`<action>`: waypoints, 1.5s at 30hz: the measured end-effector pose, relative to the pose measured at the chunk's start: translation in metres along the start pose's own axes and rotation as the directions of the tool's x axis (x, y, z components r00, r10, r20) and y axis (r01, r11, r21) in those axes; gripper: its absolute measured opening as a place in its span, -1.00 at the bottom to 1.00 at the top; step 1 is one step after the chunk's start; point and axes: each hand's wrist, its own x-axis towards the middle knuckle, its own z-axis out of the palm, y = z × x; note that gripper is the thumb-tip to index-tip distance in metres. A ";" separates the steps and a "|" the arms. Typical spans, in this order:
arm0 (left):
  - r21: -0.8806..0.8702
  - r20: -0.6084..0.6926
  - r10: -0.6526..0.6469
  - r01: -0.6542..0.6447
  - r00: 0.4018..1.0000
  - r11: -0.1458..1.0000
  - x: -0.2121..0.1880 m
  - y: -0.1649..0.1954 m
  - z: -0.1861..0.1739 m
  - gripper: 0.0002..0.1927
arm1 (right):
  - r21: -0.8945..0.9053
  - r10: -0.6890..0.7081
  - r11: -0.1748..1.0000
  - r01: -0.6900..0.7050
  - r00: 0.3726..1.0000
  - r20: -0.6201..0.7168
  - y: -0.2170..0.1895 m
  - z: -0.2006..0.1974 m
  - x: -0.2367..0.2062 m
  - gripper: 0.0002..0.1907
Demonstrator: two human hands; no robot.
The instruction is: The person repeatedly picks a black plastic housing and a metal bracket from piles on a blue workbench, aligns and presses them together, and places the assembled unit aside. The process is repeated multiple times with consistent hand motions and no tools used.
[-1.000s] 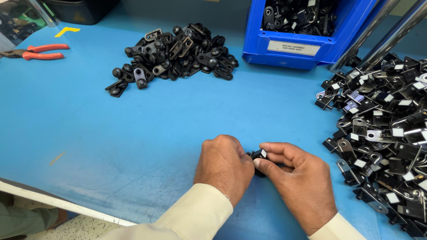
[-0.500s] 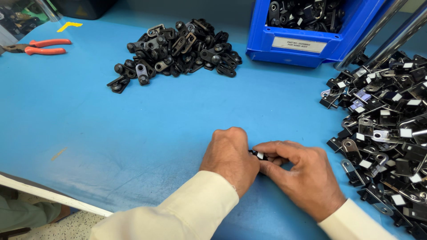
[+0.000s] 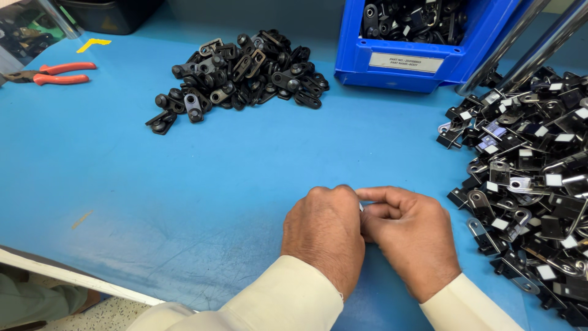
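Observation:
My left hand point(image 3: 324, 236) and my right hand point(image 3: 410, 236) rest close together on the blue table point(image 3: 184, 178), near its front edge. The fingers of both are closed around a small black part point(image 3: 361, 207). Only a sliver of that part shows between the fingertips. Cream sleeves cover both wrists. A large heap of black metal clips with white tags point(image 3: 527, 171) lies just right of my right hand.
A pile of black metal brackets point(image 3: 245, 67) lies at the back centre. Behind it to the right stands a blue bin point(image 3: 465, 67) holding more black parts. Red-handled pliers point(image 3: 58, 72) lie far left. Two metal rods point(image 3: 520, 43) slant at the back right.
Both hands have closed more tightly together, and the black part seen between the fingers earlier is now almost hidden. The view has shifted slightly.

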 end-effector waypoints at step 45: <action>-0.182 -0.118 -0.241 0.218 0.963 0.959 -0.033 0.028 0.023 -0.70 | 0.276 -0.018 0.960 -0.042 0.977 0.212 0.003 -0.013 0.007 -0.77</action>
